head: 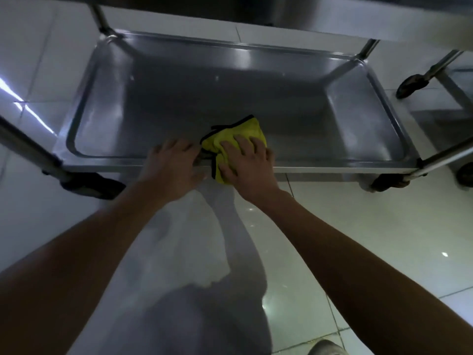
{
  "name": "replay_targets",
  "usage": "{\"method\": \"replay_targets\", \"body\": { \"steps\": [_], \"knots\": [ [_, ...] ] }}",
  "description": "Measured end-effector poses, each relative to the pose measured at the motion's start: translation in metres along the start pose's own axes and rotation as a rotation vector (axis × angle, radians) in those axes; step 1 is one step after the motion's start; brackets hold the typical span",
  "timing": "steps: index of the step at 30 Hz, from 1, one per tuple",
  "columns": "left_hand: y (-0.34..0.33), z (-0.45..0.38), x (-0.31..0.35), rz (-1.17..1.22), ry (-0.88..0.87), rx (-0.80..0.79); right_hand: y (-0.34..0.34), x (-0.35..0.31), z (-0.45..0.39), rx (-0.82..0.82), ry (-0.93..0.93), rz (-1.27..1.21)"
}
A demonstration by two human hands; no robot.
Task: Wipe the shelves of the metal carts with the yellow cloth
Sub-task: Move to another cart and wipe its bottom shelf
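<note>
The person is bending over the bottom shelf (230, 98) of a metal cart (399, 139), a shallow steel tray with a raised rim and rounded corners. The right hand (245, 162) is pressing flat on the yellow cloth (238, 139), fingers spread and fairly straight, thumb lying along the near edge. The cloth, bunched and edged in dark trim, is sitting at the 6 o'clock side of the shelf, draped over the near rim so that part of it is hanging just outside the tray. The left hand (174, 162) is resting on that same near rim, just beside the cloth at its 9 o'clock side, fingers relaxed and pointing towards the cloth; whether the fingertips are touching the fabric cannot be told. Both forearms are reaching in from the 6 o'clock edge of the view. The cart's upright posts are rising at the corners, and dark castor wheels (384, 183) are showing beneath the near corners. A second cart's leg and wheel (412, 84) are standing at 2 o'clock. Glossy pale floor tiles (371, 226) are lying all around, and the toe of a shoe (325, 348) is showing at 5 o'clock
</note>
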State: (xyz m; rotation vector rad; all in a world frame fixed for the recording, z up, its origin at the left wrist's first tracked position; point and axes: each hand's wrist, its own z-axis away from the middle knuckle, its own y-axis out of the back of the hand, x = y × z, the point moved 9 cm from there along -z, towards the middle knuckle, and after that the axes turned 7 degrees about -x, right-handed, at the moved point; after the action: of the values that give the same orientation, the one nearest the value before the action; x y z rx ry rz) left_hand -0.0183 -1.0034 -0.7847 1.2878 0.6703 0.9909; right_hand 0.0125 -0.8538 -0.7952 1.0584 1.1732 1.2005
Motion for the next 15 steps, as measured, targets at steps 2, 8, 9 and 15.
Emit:
{"method": "replay_targets", "body": {
  "steps": [2, 8, 9, 15],
  "knots": [
    [0.001, 0.017, -0.013, 0.046, 0.013, -0.001, -0.003, -0.017, -0.001, -0.008, 0.034, 0.046],
    [0.042, 0.099, -0.067, 0.184, 0.109, 0.013, 0.026, -0.052, 0.012, -0.129, 0.061, -0.077],
    [0.055, 0.121, -0.079, 0.206, 0.115, 0.012, 0.041, -0.066, 0.022, -0.129, 0.071, -0.108],
    [0.138, 0.24, -0.103, 0.354, 0.124, -0.239, 0.151, -0.139, 0.108, -0.164, -0.006, -0.342]
  ]
}}
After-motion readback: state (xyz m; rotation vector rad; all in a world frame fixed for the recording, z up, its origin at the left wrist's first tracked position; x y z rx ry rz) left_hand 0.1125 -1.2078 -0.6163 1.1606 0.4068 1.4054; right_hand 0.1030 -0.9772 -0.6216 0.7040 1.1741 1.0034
